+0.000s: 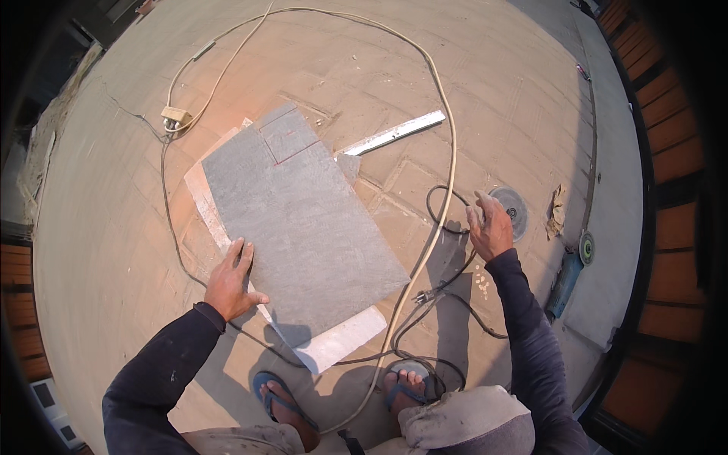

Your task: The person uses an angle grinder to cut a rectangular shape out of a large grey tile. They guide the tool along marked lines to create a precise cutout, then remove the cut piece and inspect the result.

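Note:
A large grey tile point(311, 227) lies at a slant in front of me, with red lines marked near its far corner. My left hand point(231, 287) rests at the tile's left edge, fingers and thumb spread. My right hand point(494, 229) is off to the right, away from the tile, its fingers loosely bent and apart with nothing visible in them. Just beyond that hand, and partly hidden by it, is a round grey disc point(516, 208). Pale, dusty pieces point(345, 341) stick out from under the tile.
A blue angle grinder point(565, 282) with a green disc lies at the right. A white bar point(402, 133) lies beyond the tile. A pale cable point(453, 152) loops round to a socket block point(176, 117); a dark cord with a plug point(425, 296) coils near my sandalled feet point(406, 387).

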`<state>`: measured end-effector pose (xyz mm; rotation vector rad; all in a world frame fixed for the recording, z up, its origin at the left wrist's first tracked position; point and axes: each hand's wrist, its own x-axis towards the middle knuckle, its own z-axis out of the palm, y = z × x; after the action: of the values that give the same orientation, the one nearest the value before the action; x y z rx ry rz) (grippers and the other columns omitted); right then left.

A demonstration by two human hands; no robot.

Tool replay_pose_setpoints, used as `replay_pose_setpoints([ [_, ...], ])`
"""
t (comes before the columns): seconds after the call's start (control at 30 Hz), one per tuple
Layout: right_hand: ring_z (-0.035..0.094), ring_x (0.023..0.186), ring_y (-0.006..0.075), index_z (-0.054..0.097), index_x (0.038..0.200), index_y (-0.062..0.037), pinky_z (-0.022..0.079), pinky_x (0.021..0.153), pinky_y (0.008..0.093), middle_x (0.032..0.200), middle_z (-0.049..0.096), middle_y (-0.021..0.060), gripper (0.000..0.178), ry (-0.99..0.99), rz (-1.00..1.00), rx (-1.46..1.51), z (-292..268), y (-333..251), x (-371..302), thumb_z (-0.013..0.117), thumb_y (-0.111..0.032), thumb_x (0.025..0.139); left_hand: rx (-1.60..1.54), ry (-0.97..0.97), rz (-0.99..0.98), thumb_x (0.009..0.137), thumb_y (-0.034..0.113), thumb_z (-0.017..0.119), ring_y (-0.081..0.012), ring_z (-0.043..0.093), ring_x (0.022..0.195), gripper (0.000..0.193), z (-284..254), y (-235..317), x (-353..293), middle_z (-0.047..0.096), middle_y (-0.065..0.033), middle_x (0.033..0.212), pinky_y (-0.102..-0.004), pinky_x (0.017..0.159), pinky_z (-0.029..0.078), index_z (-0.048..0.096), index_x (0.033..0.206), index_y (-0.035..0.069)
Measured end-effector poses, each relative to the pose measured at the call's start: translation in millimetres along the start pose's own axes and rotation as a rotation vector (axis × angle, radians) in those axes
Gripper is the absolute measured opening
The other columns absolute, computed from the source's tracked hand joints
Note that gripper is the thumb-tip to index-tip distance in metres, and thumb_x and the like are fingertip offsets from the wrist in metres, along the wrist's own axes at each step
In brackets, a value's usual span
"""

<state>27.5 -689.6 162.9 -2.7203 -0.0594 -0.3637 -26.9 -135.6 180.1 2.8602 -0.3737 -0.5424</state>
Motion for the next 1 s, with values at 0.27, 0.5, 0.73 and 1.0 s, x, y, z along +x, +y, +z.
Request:
replay_pose_setpoints([
  [0.27,0.072,0.106,0.0405,0.071,0.108,0.0070,0.056,0.092,0.0451,0.106,0.074,0.0270,0.045,-0.379,0.346,0.257,164,-143,159,0.079,-0.032,0.087,0.002,-0.011,-0.014,0.063,0.052,0.093,-0.0423,0.035,0.151,0.125,3,2,5,0.028,-0.0219,0.168,-0.0484,0.120,0.039,0.031,0.163,0.009],
  [0.5,0.071,0.084,0.0336,0.060,0.092,0.0020,0.056,0.078,0.0433,0.086,0.069,0.0203,0.033,0.019,0.405,0.346,158,-129,182,0.082,-0.020,0.083,-0.059,-0.013,0.005,0.067,0.053,0.090,-0.0410,0.029,0.155,0.124,6,-7,-2,0.024,-0.0206,0.169,-0.0484,0.121,0.037,0.028,0.164,0.009],
  [0.73,0.071,0.075,0.0251,0.050,0.098,0.0026,0.066,0.063,0.0361,0.094,0.065,0.0176,0.025,0.231,0.528,1.432,135,-140,247,0.073,-0.008,0.095,-0.080,-0.032,-0.024,0.068,0.050,0.091,-0.0391,0.023,0.157,0.121,7,-4,0,0.022,-0.0200,0.170,-0.0477,0.123,0.035,0.029,0.164,0.010],
  [1.0,0.073,0.074,0.0246,0.053,0.087,0.0027,0.068,0.061,0.0346,0.088,0.067,0.0194,0.023,0.042,0.539,1.185,166,-193,259,0.075,-0.001,0.091,-0.078,-0.037,-0.022,0.069,0.050,0.090,-0.0393,0.023,0.157,0.121,5,-2,1,0.022,-0.0208,0.170,-0.0480,0.122,0.036,0.028,0.165,0.010],
])
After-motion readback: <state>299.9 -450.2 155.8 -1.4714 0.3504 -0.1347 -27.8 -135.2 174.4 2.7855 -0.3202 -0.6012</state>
